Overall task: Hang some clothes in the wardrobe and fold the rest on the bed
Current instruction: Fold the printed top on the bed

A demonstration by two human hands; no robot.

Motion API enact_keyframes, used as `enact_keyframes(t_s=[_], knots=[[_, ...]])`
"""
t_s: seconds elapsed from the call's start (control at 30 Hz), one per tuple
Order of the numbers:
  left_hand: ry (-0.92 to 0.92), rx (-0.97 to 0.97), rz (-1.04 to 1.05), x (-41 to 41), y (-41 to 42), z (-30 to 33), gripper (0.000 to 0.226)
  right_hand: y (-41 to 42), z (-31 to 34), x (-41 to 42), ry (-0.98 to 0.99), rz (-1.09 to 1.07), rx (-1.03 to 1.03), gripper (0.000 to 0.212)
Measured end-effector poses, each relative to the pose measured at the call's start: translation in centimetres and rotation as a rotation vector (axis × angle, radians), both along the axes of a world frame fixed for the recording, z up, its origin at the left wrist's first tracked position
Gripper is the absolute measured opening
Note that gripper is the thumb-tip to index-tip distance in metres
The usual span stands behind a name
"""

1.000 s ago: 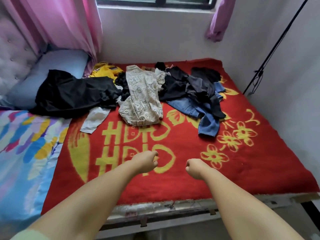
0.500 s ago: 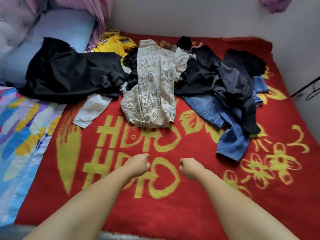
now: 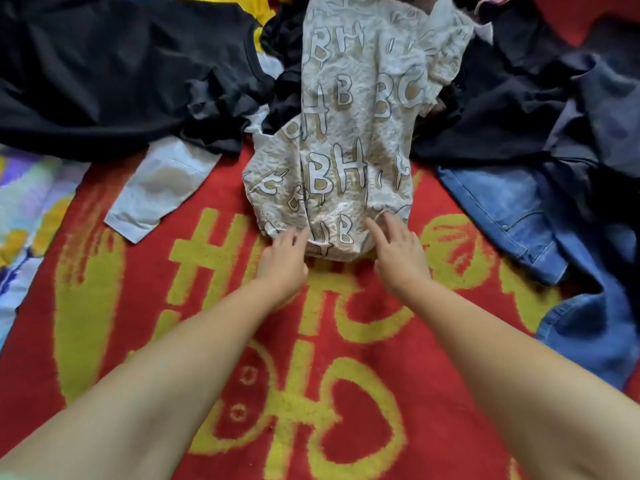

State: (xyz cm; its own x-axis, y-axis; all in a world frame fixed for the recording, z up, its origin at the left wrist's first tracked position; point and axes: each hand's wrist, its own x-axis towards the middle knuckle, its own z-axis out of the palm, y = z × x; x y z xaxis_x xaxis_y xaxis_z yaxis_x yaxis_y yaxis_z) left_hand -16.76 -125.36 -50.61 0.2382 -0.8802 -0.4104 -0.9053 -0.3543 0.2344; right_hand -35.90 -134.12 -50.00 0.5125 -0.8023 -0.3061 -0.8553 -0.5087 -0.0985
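I see the cream shirt (image 3: 349,133) with printed letters lying crumpled at 12 o'clock from my hands, running from the top edge down the middle of the red blanket (image 3: 433,358), its hem nearest me. My left hand (image 3: 284,261) reaches the hem's left corner, fingers stretched out and loosely spread, their tips touching the cloth. My right hand (image 3: 401,251) lies at the hem's right part, fingers straight and apart, resting on the fabric. Neither hand has closed on the cloth.

At 10 o'clock a black garment (image 3: 104,74) spreads wide, its edge meeting the cream shirt's left side. Below it, at 9 to 10 o'clock, a pale grey sleeve (image 3: 159,188) sticks out from under the black cloth onto the blanket. At 2 o'clock dark clothes (image 3: 519,109) pile against the shirt's right side, and blue jeans (image 3: 519,216) lie under them, running toward 3 o'clock. A bit of yellow cloth (image 3: 258,15) shows at the top edge. A colourful sheet (image 3: 27,209) lies at far 9 o'clock, beside the blanket.
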Motion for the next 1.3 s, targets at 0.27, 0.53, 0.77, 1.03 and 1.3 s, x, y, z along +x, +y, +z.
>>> enact_keyframes(t_s=[0.27,0.53,0.77,1.03,1.3], knots=[[-0.110,0.078,-0.127,4.2,-4.1,-3.2,0.031,-3.3,-3.1,0.4,0.219,0.011,0.100,0.041],[0.222,0.058,0.051,2.8,-0.3,-1.7,0.021,4.1,-3.1,-0.3,0.334,0.086,0.296,0.035],[0.445,0.071,0.263,-0.5,9.0,-1.1,0.047,11.0,-0.3,-1.3,0.270,0.019,0.716,0.031],[0.969,0.310,0.442,-3.6,16.6,8.6,0.028,16.3,7.1,-3.7,-0.294,-0.670,1.245,0.025],[1.012,0.342,0.231,-10.1,20.1,17.6,0.043,17.3,14.3,-1.5,-0.531,-0.644,1.034,0.030]])
